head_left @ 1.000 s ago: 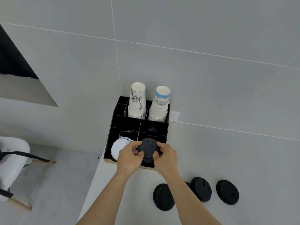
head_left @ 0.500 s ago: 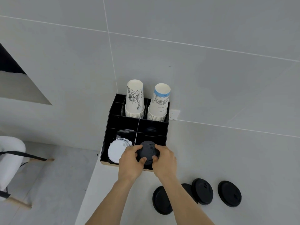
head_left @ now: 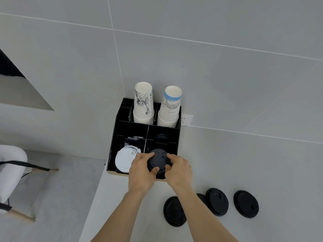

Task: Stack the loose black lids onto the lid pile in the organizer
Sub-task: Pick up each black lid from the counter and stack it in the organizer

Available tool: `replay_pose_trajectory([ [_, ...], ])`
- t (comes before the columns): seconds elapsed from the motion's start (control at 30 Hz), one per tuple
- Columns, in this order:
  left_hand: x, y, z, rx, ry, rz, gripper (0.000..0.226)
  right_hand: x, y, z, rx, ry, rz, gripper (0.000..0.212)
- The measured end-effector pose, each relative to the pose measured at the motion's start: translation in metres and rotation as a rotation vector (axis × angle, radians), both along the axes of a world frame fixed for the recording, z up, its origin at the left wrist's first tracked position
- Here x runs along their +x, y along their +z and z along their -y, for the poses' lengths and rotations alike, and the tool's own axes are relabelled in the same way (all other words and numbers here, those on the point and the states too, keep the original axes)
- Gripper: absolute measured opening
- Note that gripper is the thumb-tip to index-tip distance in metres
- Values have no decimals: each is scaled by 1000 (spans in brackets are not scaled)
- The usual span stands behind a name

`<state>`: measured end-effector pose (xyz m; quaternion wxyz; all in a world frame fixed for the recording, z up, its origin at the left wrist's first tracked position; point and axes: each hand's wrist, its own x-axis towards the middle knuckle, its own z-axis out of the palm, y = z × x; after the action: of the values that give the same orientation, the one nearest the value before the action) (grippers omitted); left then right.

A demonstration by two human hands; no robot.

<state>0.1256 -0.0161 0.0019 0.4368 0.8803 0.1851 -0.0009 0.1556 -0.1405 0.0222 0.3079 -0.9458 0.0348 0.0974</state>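
Note:
A black lid (head_left: 158, 159) sits on top of the lid pile in the front right compartment of the black organizer (head_left: 116, 130). My left hand (head_left: 141, 172) grips its left rim and my right hand (head_left: 179, 169) grips its right rim. Several loose black lids lie on the white counter near me: one (head_left: 173, 211) by my right forearm, one (head_left: 217, 201) resting on another that is mostly hidden, and one (head_left: 246, 203) farthest right. A second, lower pile of black lids (head_left: 160, 137) shows in the compartment behind.
White lids (head_left: 123, 160) fill the front left compartment. Two stacks of paper cups (head_left: 143, 103) (head_left: 170, 107) stand upside down at the organizer's back against the tiled wall. The counter's left edge drops to the floor, where a white chair (head_left: 8, 172) stands.
Both hands have stayed on the black lid and pressed it lower onto the pile. The camera view has shifted slightly.

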Motion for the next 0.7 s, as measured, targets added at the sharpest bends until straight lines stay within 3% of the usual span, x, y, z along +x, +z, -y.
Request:
replay_pose_trajectory([
  [0.13,-12,2,-2,34,74,55,48,-19,1,17,101,-137,93,33],
  [0.23,-30,3,3,24,117,59,31,-45,-11,40,95,-183,-17,24],
  [0.47,-73,-20,24,-73,52,-229,14,-86,-30,70,-119,-38,-246,33],
  [0.7,-92,-28,50,-99,-86,-448,32,-98,-30,68,-211,48,-297,32],
])
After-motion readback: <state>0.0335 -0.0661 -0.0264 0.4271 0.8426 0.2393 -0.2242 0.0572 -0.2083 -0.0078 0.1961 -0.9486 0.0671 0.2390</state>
